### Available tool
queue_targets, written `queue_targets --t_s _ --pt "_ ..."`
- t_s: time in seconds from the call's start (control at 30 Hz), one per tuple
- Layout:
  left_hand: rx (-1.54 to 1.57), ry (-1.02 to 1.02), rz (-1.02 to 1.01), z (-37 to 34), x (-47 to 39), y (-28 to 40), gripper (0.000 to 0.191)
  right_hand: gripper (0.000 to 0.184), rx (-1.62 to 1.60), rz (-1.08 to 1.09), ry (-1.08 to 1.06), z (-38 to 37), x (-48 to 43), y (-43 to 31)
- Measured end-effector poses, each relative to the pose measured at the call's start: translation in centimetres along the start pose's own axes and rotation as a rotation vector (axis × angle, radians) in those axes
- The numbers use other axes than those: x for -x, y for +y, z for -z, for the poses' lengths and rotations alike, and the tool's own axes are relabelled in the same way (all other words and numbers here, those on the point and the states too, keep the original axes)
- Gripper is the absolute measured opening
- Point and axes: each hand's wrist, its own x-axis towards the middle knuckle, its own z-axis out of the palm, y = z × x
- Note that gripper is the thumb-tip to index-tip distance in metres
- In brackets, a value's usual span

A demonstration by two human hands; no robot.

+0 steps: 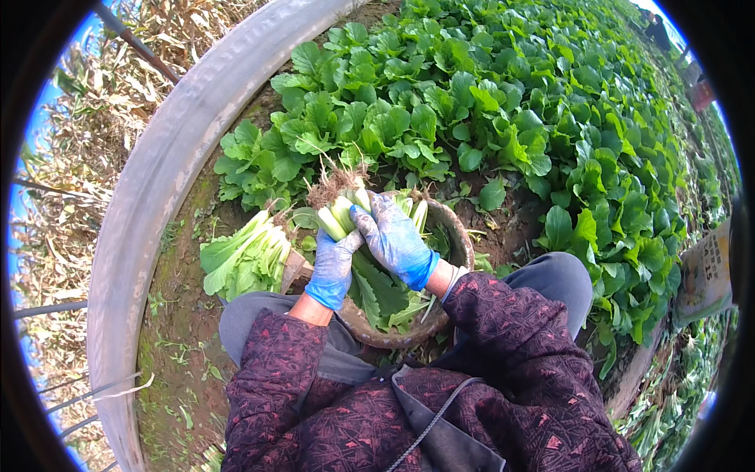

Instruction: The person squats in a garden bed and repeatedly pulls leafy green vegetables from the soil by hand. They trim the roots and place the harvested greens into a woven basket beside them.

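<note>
Both hands wear soiled blue gloves. My left hand grips a bunch of leafy greens by its pale stems, below a tangle of soil-flecked roots. Around the other side of the same stems closes my right hand. The roots point away from me, and the dark leaves hang down over a round, worn basin between my knees. More pale stems show inside the basin, just beyond my right hand. A pile of pulled greens lies to the left of my left hand, its roots also pointing away.
Dense leafy plants grow ahead and to the right. A pale plastic-covered border curves along the left, with dry stalks beyond it. A printed bag stands at the far right. Bare soil lies left of my knee.
</note>
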Motion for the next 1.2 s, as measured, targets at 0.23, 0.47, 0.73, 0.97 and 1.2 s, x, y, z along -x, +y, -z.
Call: queue_targets --t_s 0.23,0.47,0.73,0.97,1.2 --pt "-0.245 0.128 -0.127 0.6 -1.7 -0.5 0.046 0.068 -0.733 -0.221 -0.542 2.9 -3.0 -0.8" --pt "0.036 0.063 -0.131 0.8 -1.6 1.1 0.039 0.076 -0.134 -0.256 -0.661 5.0 -5.1 -0.6" --pt "0.217 0.008 -0.04 1.7 -2.3 2.6 0.044 0.076 -0.144 0.078 -0.372 2.0 -2.7 -0.4" --pt "0.253 0.053 0.023 2.9 -3.0 1.4 0.044 0.088 0.144 0.165 -0.3 -0.7 -2.5 -0.5" --pt "0.294 -0.035 -0.027 3.9 -2.8 4.3 0.055 0.047 -0.47 -0.292 -0.199 6.1 -5.4 0.8"
